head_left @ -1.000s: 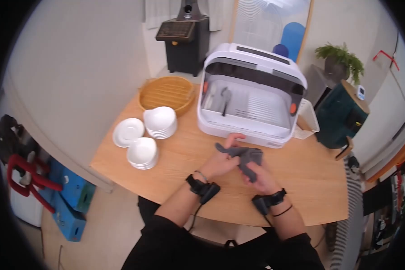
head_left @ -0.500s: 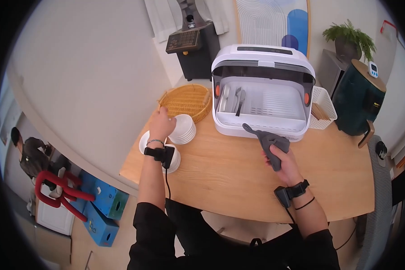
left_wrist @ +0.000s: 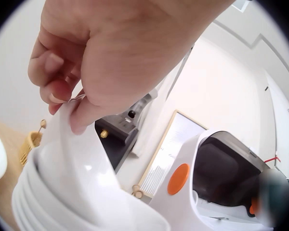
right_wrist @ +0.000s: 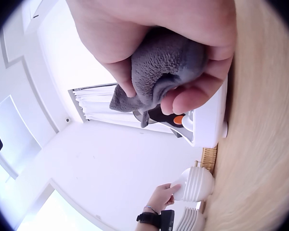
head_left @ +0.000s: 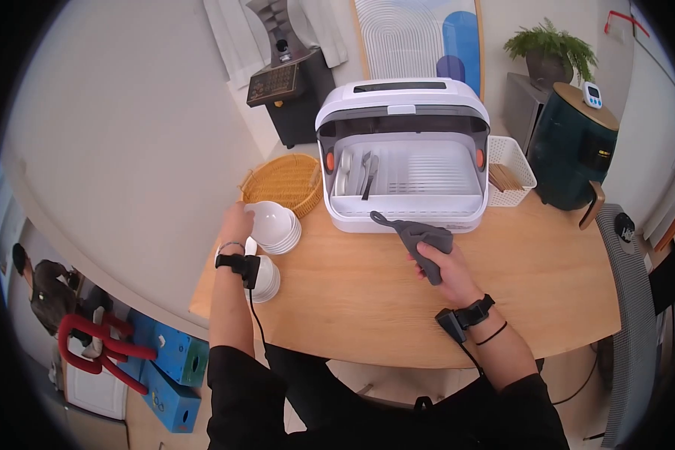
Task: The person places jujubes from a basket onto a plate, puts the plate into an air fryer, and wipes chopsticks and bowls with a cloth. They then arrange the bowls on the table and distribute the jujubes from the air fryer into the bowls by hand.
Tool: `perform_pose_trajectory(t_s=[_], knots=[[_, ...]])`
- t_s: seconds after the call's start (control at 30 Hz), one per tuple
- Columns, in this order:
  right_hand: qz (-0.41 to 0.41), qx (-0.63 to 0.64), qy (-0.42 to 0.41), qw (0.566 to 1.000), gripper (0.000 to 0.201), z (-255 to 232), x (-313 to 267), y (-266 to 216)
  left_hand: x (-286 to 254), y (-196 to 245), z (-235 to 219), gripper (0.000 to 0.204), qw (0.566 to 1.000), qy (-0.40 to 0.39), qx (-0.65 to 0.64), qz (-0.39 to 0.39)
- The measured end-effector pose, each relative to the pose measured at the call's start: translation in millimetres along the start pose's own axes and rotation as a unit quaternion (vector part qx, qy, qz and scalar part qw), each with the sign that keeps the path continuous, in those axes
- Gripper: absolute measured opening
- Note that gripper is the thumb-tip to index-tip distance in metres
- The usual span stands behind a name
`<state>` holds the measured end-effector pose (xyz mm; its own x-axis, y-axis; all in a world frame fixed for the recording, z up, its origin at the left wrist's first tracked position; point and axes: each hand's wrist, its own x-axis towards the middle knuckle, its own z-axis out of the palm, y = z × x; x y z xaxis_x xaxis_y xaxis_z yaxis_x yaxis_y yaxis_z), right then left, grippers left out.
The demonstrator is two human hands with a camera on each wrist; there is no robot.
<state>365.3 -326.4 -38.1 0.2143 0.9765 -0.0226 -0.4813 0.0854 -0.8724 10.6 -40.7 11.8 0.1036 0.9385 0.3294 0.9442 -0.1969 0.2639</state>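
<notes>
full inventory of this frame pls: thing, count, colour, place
bowl stack: one stack, white, table left; top bowl tilted
second bowl stack: one, white, nearer table edge
cloth: one, grey, in front of dish cabinet
dish cabinet: one, white, open, table rear
wicker tray: one, tan, behind bowls
white basket: one, right of cabinet
table: one, light wood
left hand: grips top bowl's rim
right hand: holds cloth

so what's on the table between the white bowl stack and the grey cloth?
Nothing: the head view shows bare wooden tabletop between the stack of white bowls and the grey cloth.
</notes>
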Motion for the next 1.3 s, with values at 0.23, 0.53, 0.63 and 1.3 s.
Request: perform_pose_trajectory(t_s=[0.23, 0.53, 0.63, 1.3], knots=[[0.014, -0.006, -0.005, 1.000, 0.033, 4, -3, 1, -51, 88, -43, 0.020, 0.969, 0.120, -0.120, 0.180], [-0.038, 0.073, 0.015, 0.996, 0.039, 8, -5, -2, -145, 237, -27, 0.027, 0.840, 0.246, -0.296, 0.383], [-0.050, 0.088, 0.028, 0.994, 0.039, 9, -8, -11, -149, 257, -19, 0.029, 0.831, 0.225, -0.334, 0.383], [-0.207, -0.118, 0.164, 0.957, 0.051, -3, 3, -10, -131, 272, 16, 0.039, 0.762, -0.102, -0.592, 0.241]])
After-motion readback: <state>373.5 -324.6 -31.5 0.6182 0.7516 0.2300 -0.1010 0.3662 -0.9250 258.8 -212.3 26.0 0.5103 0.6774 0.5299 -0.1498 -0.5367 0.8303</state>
